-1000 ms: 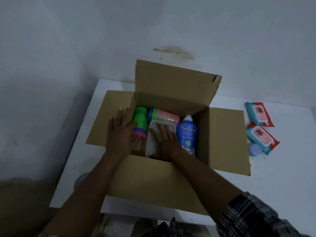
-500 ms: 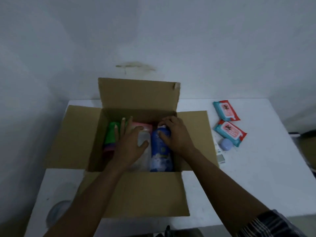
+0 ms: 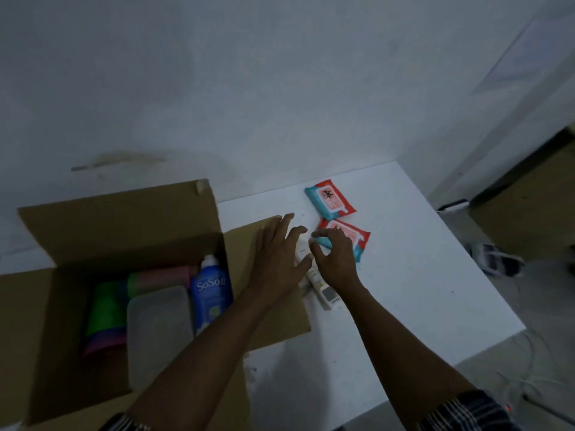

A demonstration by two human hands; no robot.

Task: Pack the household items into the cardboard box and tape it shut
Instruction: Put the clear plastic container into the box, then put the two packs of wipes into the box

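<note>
- Head view: the open brown cardboard box (image 3: 118,231) is sitting on the white table (image 3: 420,290), holding a blue SoSoft bottle (image 3: 210,290), a clear plastic container (image 3: 158,325) and a green and pink cup stack (image 3: 104,318).
- The left hand (image 3: 277,256) is hovering over the box's right flap, fingers spread, grasping nothing.
- The right hand (image 3: 334,259) is curling loosely above a white tube (image 3: 323,290) beside two red and teal wipe packs (image 3: 329,199); whether it is gripping anything, I cannot tell.

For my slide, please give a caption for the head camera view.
Both hands, left and right, reach over white tubes beside the open cardboard box, near two wipe packs.
</note>
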